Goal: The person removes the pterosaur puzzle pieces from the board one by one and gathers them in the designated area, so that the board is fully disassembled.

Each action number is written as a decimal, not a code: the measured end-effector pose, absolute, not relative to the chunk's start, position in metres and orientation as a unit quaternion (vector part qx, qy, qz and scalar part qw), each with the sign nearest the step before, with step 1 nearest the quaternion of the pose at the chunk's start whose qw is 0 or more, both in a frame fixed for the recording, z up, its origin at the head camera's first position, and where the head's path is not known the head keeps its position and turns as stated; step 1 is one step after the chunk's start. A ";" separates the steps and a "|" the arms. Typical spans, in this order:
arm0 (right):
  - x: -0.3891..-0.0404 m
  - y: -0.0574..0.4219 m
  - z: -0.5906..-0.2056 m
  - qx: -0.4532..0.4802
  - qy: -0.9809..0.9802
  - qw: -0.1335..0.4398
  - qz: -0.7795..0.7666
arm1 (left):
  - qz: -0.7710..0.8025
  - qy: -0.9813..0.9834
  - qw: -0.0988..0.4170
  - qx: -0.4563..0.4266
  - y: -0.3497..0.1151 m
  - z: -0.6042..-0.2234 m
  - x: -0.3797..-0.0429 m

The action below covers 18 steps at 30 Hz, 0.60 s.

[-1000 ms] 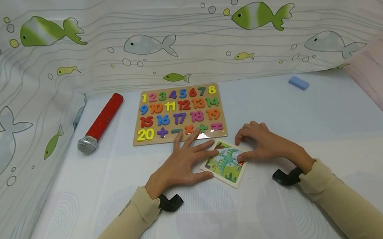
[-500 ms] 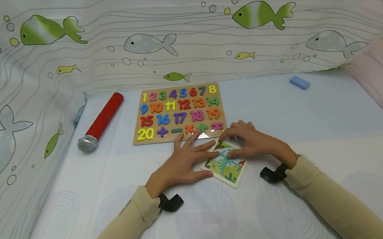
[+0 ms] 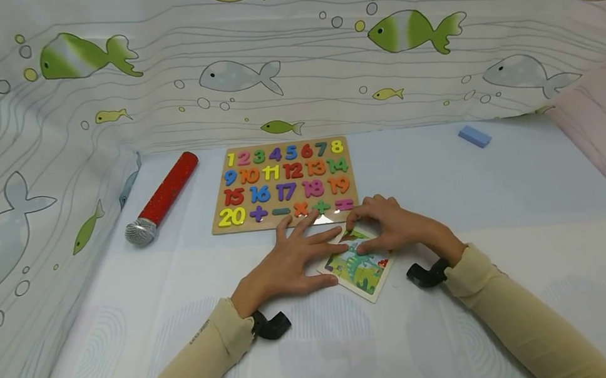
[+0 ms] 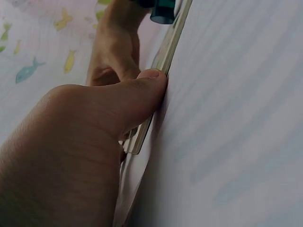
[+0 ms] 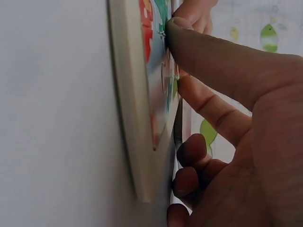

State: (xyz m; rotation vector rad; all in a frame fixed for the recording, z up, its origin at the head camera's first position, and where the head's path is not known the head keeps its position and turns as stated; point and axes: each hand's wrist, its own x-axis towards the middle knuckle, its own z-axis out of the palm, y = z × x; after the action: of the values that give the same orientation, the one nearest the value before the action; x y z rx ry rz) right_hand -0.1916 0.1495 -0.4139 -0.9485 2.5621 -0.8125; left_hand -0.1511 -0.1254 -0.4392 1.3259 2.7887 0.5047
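Note:
A small square wooden jigsaw puzzle (image 3: pixel 363 276) with a green dinosaur picture and a pale frame lies turned cornerwise on the table. My left hand (image 3: pixel 292 265) is spread flat beside it, its forefinger over the upper left edge and its thumb at the lower left edge; the left wrist view shows that thumb against the frame's side. My right hand (image 3: pixel 398 223) is over the top corner, pinching a puzzle piece (image 5: pixel 166 71) between thumb and forefinger at the picture's surface. In the right wrist view its other fingers curl loosely beyond the frame (image 5: pixel 131 104).
Behind the hands lies a wooden number board (image 3: pixel 220 224) with coloured numerals and signs, its front edge near the left fingertips. A red microphone (image 3: pixel 167 190) with a silver head lies left. A blue block (image 3: pixel 475 136) sits at the back right. A fish-printed curtain (image 3: pixel 327 107) closes off the back.
My right hand has moved left from the puzzle's right corner to its top corner, uncovering the red spot at the right. The left hand stays in place.

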 end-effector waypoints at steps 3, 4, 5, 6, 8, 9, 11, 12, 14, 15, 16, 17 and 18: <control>-0.191 0.149 -0.414 -0.330 0.889 0.147 -0.283 | 0.161 0.892 0.010 0.422 -0.125 -0.438 -0.151; -0.191 0.149 -0.414 -0.330 0.888 0.148 -0.283 | 0.160 0.892 0.012 0.422 -0.125 -0.439 -0.151; -0.191 0.149 -0.414 -0.330 0.889 0.148 -0.282 | 0.158 0.892 0.013 0.422 -0.126 -0.439 -0.151; -0.191 0.149 -0.415 -0.330 0.889 0.148 -0.280 | 0.156 0.893 0.013 0.423 -0.126 -0.439 -0.151; -0.192 0.150 -0.415 -0.332 0.891 0.146 -0.273 | 0.152 0.892 0.013 0.425 -0.126 -0.440 -0.152; -0.192 0.150 -0.415 -0.333 0.892 0.145 -0.269 | 0.151 0.892 0.012 0.426 -0.126 -0.440 -0.152; -0.191 0.150 -0.414 -0.335 0.894 0.146 -0.261 | 0.150 0.892 0.011 0.427 -0.126 -0.440 -0.152; -0.191 0.150 -0.413 -0.335 0.894 0.147 -0.257 | 0.151 0.891 0.011 0.427 -0.126 -0.440 -0.153; -0.191 0.149 -0.411 -0.337 0.895 0.150 -0.253 | 0.154 0.891 0.013 0.427 -0.126 -0.439 -0.153; -0.191 0.149 -0.411 -0.336 0.895 0.152 -0.252 | 0.157 0.890 0.015 0.428 -0.126 -0.439 -0.153; -0.191 0.149 -0.410 -0.335 0.895 0.155 -0.252 | 0.157 0.890 0.017 0.429 -0.126 -0.439 -0.154; -0.192 0.148 -0.411 -0.333 0.895 0.158 -0.252 | 0.156 0.889 0.019 0.429 -0.126 -0.439 -0.154; -0.192 0.148 -0.411 -0.333 0.894 0.159 -0.253 | 0.155 0.889 0.022 0.429 -0.126 -0.439 -0.154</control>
State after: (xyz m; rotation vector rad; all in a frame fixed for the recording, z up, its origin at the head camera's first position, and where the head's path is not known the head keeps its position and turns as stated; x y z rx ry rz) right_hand -0.1920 0.1483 -0.4108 -0.9506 2.5563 -0.7224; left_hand -0.1535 -0.1257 -0.4393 1.3302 2.7562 0.4816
